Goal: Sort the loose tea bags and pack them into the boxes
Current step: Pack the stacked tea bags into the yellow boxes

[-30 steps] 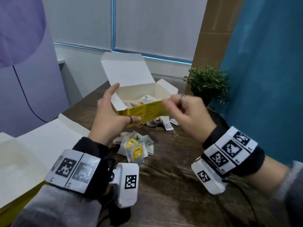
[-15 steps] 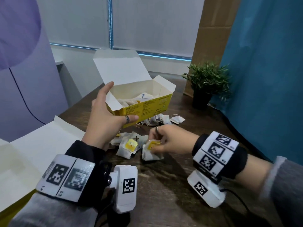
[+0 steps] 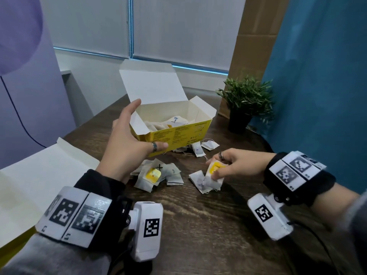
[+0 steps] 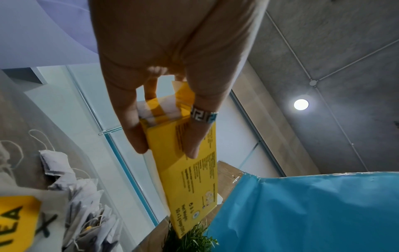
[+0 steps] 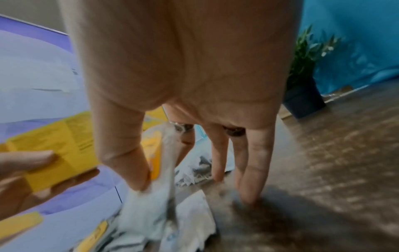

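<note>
My left hand point(image 3: 131, 143) grips the left end of a small yellow tea box point(image 3: 178, 133), thumb on its front, and holds it above the dark wooden table point(image 3: 198, 225). Its white lid stands open and several tea bags lie inside. In the left wrist view the yellow tea box point(image 4: 190, 163) sits between thumb and fingers. My right hand point(image 3: 232, 165) pinches a white tea bag with a yellow tag point(image 3: 213, 171) just above the table, to the right of a pile of loose tea bags point(image 3: 156, 175). The right wrist view shows this tea bag point(image 5: 155, 162) between thumb and forefinger.
A bigger open box with a white inside point(image 3: 33, 187) lies at the left table edge. More loose tea bags point(image 3: 200, 148) sit under the held box. A potted plant point(image 3: 244, 104) stands at the back right beside a blue curtain point(image 3: 321, 86).
My right hand came down from the box's front edge to the pile, took hold of a yellow-tagged tea bag and now draws it up and to the right. The left hand keeps holding the box.
</note>
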A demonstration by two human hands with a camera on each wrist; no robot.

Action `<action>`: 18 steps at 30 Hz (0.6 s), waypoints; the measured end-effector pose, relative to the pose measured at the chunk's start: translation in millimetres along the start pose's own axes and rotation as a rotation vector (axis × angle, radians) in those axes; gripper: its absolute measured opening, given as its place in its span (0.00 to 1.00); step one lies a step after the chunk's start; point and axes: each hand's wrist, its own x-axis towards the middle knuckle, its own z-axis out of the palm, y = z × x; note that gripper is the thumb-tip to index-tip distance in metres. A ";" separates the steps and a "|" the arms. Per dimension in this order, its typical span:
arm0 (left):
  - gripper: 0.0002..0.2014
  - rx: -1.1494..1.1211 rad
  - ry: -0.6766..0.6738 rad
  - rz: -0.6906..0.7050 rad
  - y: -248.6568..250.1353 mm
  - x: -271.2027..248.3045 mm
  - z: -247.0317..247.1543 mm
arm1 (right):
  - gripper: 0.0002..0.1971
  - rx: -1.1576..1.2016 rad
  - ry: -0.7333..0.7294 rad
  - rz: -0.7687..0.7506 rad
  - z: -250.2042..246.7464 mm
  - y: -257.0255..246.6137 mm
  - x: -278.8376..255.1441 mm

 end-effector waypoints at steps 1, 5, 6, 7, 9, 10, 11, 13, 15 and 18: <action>0.53 0.007 0.001 0.000 0.9 -1.0 0.4 | 0.12 0.031 -0.012 0.044 1.4 2.1 3.5; 0.52 0.015 0.004 -0.004 2.9 -1.9 0.9 | 0.08 0.026 -0.037 0.103 13.4 3.1 19.6; 0.52 0.018 0.006 -0.005 2.4 -1.7 0.6 | 0.10 0.006 -0.020 0.109 15.5 1.4 22.7; 0.52 0.020 0.007 -0.008 2.1 -2.0 0.2 | 0.11 -0.003 -0.007 0.108 17.1 0.2 25.6; 0.52 0.027 0.008 -0.003 2.3 -2.5 0.0 | 0.12 0.012 -0.009 0.109 19.4 -0.5 30.2; 0.52 0.030 0.009 0.000 2.5 -2.5 0.1 | 0.12 0.027 -0.016 0.105 20.0 -0.9 31.5; 0.52 0.028 0.008 0.001 2.8 -2.7 0.2 | 0.13 0.055 -0.022 0.097 20.3 0.3 32.6; 0.52 0.020 0.006 0.004 2.2 -1.8 0.3 | 0.16 0.127 -0.016 0.078 16.9 -0.8 33.2; 0.53 0.011 0.011 0.006 1.5 -1.0 -0.8 | 0.19 0.145 0.040 0.045 8.0 -6.6 33.5; 0.52 0.004 0.033 0.010 0.1 -0.1 -2.3 | 0.11 0.232 0.100 -0.031 -0.1 -23.7 38.5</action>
